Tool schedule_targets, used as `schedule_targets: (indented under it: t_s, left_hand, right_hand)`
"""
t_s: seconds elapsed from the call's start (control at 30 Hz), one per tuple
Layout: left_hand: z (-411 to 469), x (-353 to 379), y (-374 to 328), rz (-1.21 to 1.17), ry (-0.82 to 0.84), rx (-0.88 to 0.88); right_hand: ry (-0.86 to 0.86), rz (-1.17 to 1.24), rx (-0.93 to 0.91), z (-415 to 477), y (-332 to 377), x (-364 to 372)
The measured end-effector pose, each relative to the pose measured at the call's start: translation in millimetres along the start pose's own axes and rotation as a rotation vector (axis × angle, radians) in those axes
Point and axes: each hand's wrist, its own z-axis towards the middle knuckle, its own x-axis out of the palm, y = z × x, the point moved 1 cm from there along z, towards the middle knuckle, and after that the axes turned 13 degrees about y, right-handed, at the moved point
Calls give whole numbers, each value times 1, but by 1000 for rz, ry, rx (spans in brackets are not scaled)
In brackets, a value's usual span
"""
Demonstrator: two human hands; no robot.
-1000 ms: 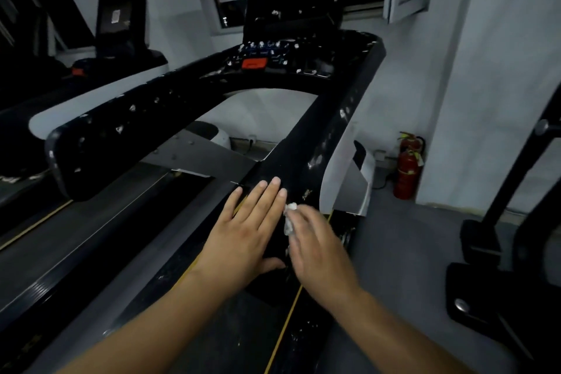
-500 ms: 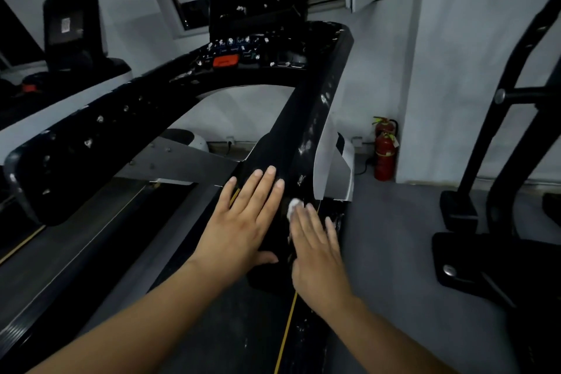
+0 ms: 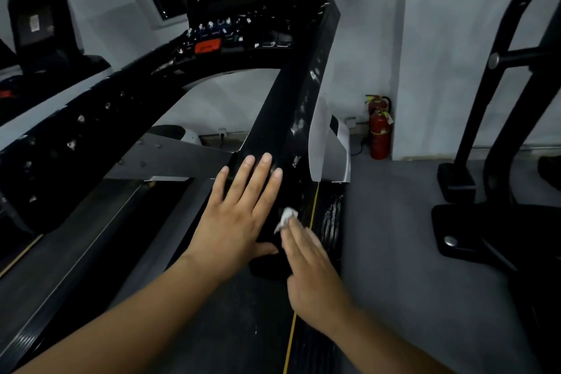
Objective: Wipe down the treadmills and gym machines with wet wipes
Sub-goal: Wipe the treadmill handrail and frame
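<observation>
The person's left hand (image 3: 239,222) lies flat on the top of the treadmill's right handrail (image 3: 282,118), fingers straight and together, gripping nothing. It has kept that brace over the last second. The change is in the right hand (image 3: 315,276). A second ago it pressed the wet wipe (image 3: 286,215) level with the left fingertips; now it has drawn back toward the person, and the wipe sits further down the rail, beside the base of the left forefinger. The right hand is smeared with motion, so the stroke looks to be in progress. Its fingers are stretched out, not curled, and pin the small crumpled wipe against the rail's outer edge under their tips. It is a press, not a pinch.

For the task this reads as one short pass along the near end of the rail, and little more. Pale specks and smears show further up the same rail (image 3: 299,127), across the console (image 3: 236,36) and along the left handrail (image 3: 76,136), all out of the wipe's present reach. The wipe is bunched small, so each stroke probably covers only a narrow strip.

The neighbouring treadmill (image 3: 39,27) and the machine frame (image 3: 491,100) on the right show no hand on them. By this view most of the job is probably still ahead.
</observation>
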Motion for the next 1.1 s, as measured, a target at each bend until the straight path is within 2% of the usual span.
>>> schedule_targets:
  t_s: [0.1,0.23,0.37,0.53,0.67,0.77,0.87,1.0,1.1]
  left_hand:
    - [-1,-1,-1,9,-5,-2]
    - [-5,4,-3,18,-24,19]
    - [-9,10,-6,33,-60,27]
    - [-9,10,-7,41,-58,24]
    - [-12,14,-9,31,-75,44]
    - [-13,14,-11,29,-48,44]
    - [-11,13,-10,14,-46,50]
    - [-12,13,-10,17,-47,51]
    - [-11,10,-7,33,-42,66]
  right_hand:
    - [21,-53,54,-5,-12,7]
    - [-41,81,74,9,10,-4]
    - [37,113,61,-29,13,28]
    - [-12,220,134,-9,19,17]
    - [112,263,162,-37,15,43]
    - [47,320,261,-22,7,40]
    - [-23,396,229,-10,24,32]
    - [91,355,225,-39,21,50]
    - [27,330,285,-11,7,33]
